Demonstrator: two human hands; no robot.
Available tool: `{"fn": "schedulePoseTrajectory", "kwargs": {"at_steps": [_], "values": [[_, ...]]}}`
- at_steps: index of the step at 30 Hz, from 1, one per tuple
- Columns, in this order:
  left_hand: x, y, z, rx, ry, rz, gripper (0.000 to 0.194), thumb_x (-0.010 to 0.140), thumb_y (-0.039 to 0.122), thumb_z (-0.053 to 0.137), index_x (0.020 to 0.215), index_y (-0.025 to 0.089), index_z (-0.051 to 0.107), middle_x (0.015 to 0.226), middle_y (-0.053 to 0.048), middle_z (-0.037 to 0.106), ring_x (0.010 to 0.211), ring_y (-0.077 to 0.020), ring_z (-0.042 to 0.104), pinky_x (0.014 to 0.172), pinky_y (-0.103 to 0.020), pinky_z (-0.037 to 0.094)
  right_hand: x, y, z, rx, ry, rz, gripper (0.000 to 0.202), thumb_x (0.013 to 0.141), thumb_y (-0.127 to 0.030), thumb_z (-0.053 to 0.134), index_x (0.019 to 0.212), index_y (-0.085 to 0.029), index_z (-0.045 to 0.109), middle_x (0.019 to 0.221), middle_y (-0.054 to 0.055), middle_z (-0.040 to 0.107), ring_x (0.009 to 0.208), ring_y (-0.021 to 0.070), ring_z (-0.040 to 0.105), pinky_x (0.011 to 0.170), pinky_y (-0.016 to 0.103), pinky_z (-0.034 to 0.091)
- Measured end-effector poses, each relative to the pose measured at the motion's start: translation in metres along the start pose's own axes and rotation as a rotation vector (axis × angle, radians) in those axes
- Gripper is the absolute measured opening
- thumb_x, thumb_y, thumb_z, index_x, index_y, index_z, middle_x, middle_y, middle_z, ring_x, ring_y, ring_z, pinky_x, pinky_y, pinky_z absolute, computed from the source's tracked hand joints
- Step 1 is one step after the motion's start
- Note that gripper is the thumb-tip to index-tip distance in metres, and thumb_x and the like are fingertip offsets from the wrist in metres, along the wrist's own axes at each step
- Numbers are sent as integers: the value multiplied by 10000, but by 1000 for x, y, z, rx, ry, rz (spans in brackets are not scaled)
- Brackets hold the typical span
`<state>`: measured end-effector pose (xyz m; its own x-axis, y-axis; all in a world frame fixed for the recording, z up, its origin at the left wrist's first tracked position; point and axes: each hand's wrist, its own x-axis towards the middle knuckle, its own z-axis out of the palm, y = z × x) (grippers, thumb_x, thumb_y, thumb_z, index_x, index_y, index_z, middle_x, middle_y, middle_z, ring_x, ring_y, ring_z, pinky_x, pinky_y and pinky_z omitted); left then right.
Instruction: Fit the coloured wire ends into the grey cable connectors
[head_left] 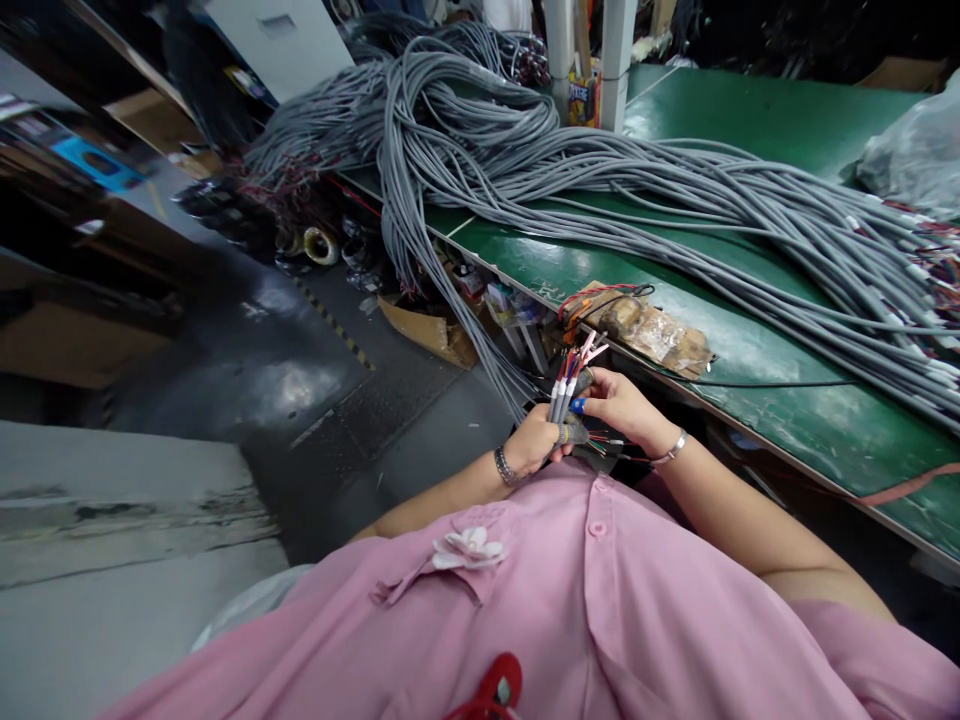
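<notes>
My left hand (534,440) is closed around a small bunch of grey cables (561,402), just in front of my pink shirt. From the top of the bunch fan out thin coloured wires (577,365), several of them red, pink and dark, above white bands. My right hand (626,408) is at the bunch's right side, fingers bent in with a blue covering (578,406) on one fingertip. What its fingers pinch, if anything, is too small to tell. Below the hands more thin stripped wire ends (604,440) stick out to the right.
A thick heap of grey cables (480,130) lies along the green table (840,440) and hangs over its near edge. On that edge sits a tape-wrapped block (652,335) with red and black leads. An opened cardboard box (427,330) stands below; a clear plastic bag (919,150) lies far right.
</notes>
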<state>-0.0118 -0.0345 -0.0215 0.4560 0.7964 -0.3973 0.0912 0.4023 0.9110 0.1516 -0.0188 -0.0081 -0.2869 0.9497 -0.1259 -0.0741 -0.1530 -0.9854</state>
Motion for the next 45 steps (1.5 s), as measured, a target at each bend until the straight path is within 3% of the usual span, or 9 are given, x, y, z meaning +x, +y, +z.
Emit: {"fn": "schedulePoseTrajectory", "kwargs": {"at_steps": [6, 11, 16, 21, 25, 28, 32, 41, 45], "values": [[-1, 4, 0, -43, 28, 2, 227, 639, 289, 687, 557, 134, 544, 439, 25, 512, 310, -54, 393, 301, -180, 272, -1, -6, -1, 134, 42, -9, 261, 617, -244, 763, 826, -180, 620, 738, -23, 644, 640, 107, 565, 641, 252, 459], [-3, 8, -2, -115, 51, 43, 220, 653, 283, 685, 579, 143, 532, 444, 33, 511, 314, -53, 391, 303, -174, 266, -6, -5, -15, 153, 89, 109, 263, 724, -391, 719, 884, -199, 641, 794, 15, 689, 710, 137, 625, 619, 249, 472], [0, 5, -2, -108, 49, 69, 214, 661, 295, 690, 609, 136, 557, 445, 26, 520, 310, -61, 388, 299, -181, 258, -8, -1, -16, 245, -26, 126, 369, 626, -286, 792, 945, -189, 633, 828, 20, 695, 710, 142, 635, 643, 269, 497], [2, 6, -3, -133, 66, 63, 233, 661, 307, 695, 596, 135, 553, 448, 23, 520, 315, -62, 399, 303, -181, 268, -6, -3, -11, 214, 96, 18, 279, 593, -191, 780, 824, -183, 624, 745, -18, 657, 651, 105, 592, 627, 241, 476], [1, 9, -4, -132, 85, 67, 238, 659, 308, 703, 592, 131, 559, 449, 20, 525, 309, -56, 394, 298, -178, 250, -10, -3, -19, 239, 216, 83, 230, 670, -271, 749, 849, -197, 626, 727, -14, 648, 652, 111, 595, 587, 234, 475], [0, 10, -5, -131, 104, 70, 236, 651, 317, 708, 602, 129, 573, 448, 22, 524, 308, -55, 391, 297, -178, 254, -15, -2, -24, 282, 142, 171, 295, 678, -308, 763, 920, -199, 634, 819, 20, 682, 718, 135, 629, 610, 250, 495], [0, 10, -3, -142, 123, 85, 261, 653, 344, 710, 597, 134, 565, 451, 21, 526, 313, -57, 400, 300, -181, 266, -21, 1, -21, 317, 50, 147, 423, 613, -245, 813, 984, -202, 615, 863, 30, 698, 734, 149, 644, 585, 237, 474], [0, 10, -2, -125, 161, 99, 277, 670, 373, 706, 619, 132, 580, 448, 24, 520, 307, -52, 389, 307, -185, 256, -20, 11, -9, 279, 172, 14, 342, 623, -186, 773, 917, -189, 599, 728, -21, 650, 634, 101, 576, 590, 231, 440], [0, 9, -3, -138, 165, 108, 252, 670, 347, 698, 615, 135, 573, 453, 24, 524, 308, -54, 395, 309, -186, 257, -19, 10, -9, 284, 189, 31, 372, 629, -205, 774, 956, -193, 596, 805, 3, 670, 711, 123, 607, 612, 237, 455]]}}
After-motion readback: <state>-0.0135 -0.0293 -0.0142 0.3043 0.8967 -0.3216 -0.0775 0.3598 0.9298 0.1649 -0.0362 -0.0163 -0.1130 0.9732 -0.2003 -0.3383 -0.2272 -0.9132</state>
